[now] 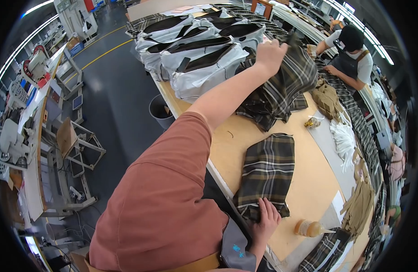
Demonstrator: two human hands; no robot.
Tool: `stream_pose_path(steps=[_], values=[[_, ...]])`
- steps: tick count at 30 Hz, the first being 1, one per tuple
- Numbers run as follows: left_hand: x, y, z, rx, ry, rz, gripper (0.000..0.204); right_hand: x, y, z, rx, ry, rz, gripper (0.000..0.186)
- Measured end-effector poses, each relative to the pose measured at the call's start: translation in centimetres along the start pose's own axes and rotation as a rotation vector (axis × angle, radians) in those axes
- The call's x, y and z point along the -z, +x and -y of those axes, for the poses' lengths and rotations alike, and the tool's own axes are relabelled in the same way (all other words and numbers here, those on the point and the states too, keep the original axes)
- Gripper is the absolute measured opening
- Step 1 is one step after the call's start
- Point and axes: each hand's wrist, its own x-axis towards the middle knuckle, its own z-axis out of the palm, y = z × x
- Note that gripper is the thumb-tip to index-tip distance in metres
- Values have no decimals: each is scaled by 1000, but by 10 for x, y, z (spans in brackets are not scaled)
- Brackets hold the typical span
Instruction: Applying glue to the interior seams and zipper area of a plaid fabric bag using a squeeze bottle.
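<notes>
Your left hand [270, 53] is stretched far out to about 12 o'clock. Its fingers are clenched on the top of a loose plaid cloth [281, 88] and lift it, so the cloth hangs down in folds and its low end rests on the tabletop [308, 181].

Your right hand [265, 222] is close to you, at about 5 o'clock. Its fingers lie flat and spread on the near edge of a folded plaid piece [268, 170]. They press down and do not grip. I think that keeps the piece flat and in place.

Behind the lifted cloth, at 11 o'clock, grey bags [204, 63] with dark flaps lie in neat rows, so they take little room. I cannot see inside them.

A dark bin [160, 111] stands on the floor at the table's left side, at 10 o'clock. What is in it is too small to tell.

A small bottle [311, 228] lies at 4 o'clock, and white strips [345, 140] lie at 3 o'clock. Another person [351, 54] works at 1 o'clock.
</notes>
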Motion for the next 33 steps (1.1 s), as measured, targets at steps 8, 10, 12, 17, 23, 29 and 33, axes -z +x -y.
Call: stream_pose_path(steps=[8,10,12,17,23,29,33], values=[[-78,-85,35,-211,51,322,16,8,0,8,-19,12,41,58],[-77,-102,40,-68,201,394,19,8,1,4,-4,43,20,57],[-69,-97,43,-108,254,424,22,5,-2,1,-4,45,12,57],[-14,-101,-15,-410,-140,-72,46,3,-8,-4,-16,-55,-27,46],[61,-165,-126,-995,-884,517,25,3,-17,-1,44,-265,-108,31],[50,-204,-165,-1294,-794,636,25,2,-25,4,-50,-214,-42,37],[47,-189,-155,-1391,-553,744,17,1,-28,-2,-72,-160,-42,37]])
